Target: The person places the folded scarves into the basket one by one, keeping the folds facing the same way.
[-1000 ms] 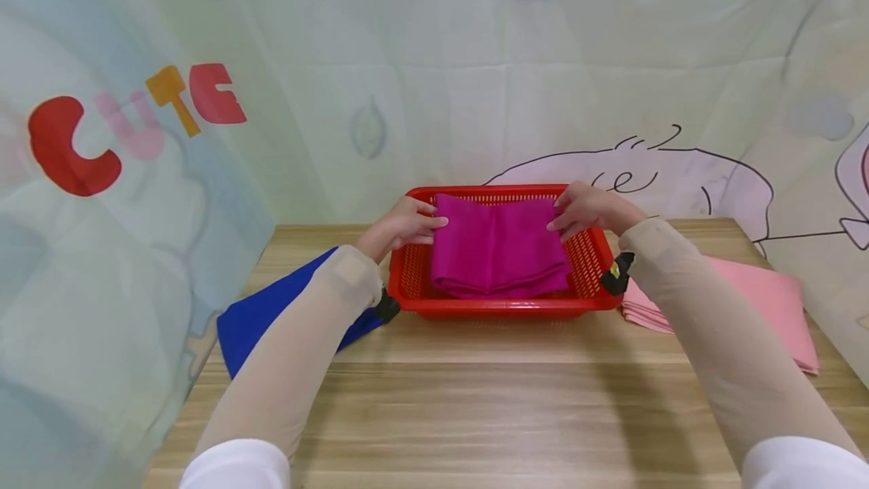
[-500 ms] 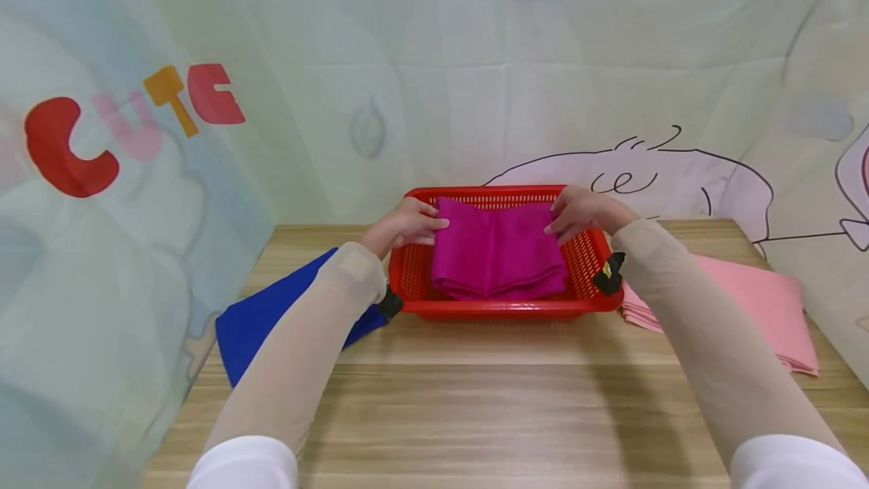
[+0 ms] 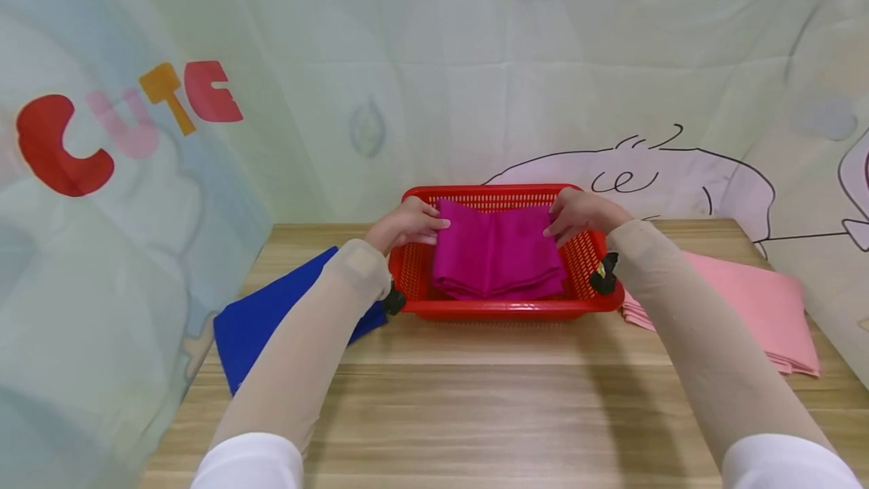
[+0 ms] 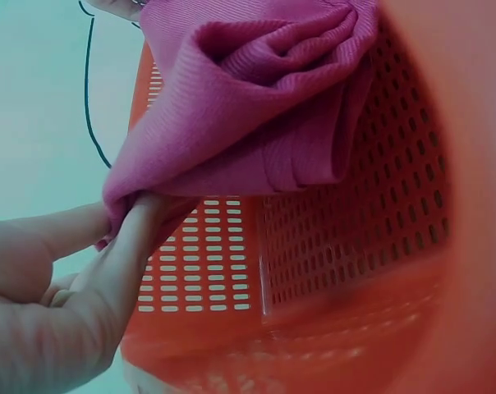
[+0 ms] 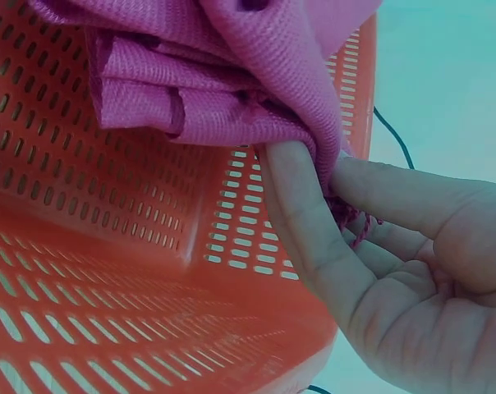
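Left hand (image 3: 406,223) and right hand (image 3: 584,212) pinch magenta cloth (image 3: 498,253), red basket (image 3: 511,309) below fingers; outward, sleeves (image 3: 305,353) overlap blue cloth (image 3: 274,291), pink cloth (image 3: 760,304).

Printed sheeting (image 3: 434,119) is hanging behind the table (image 3: 475,406) and along its left and right sides, showing soft greens, greys and blues. On the left side 4 letters (image 3: 163,85) are spelling CUTE: a red C (image 3: 42,143), a pink U (image 3: 139,146), an orange T (image 3: 160,89) and a reddish E (image 3: 200,96). Across the back, faint creases (image 3: 505,96) are running up and sideways, and 2 faded drop shapes (image 3: 367,130) are showing, 1 of them near the top. Lower right, a pale lilac figure (image 3: 720,179) is showing in black outline. The table is displaying light wood grain running sideways. Soft light is leaving a shadow (image 3: 631,398) on its right part.
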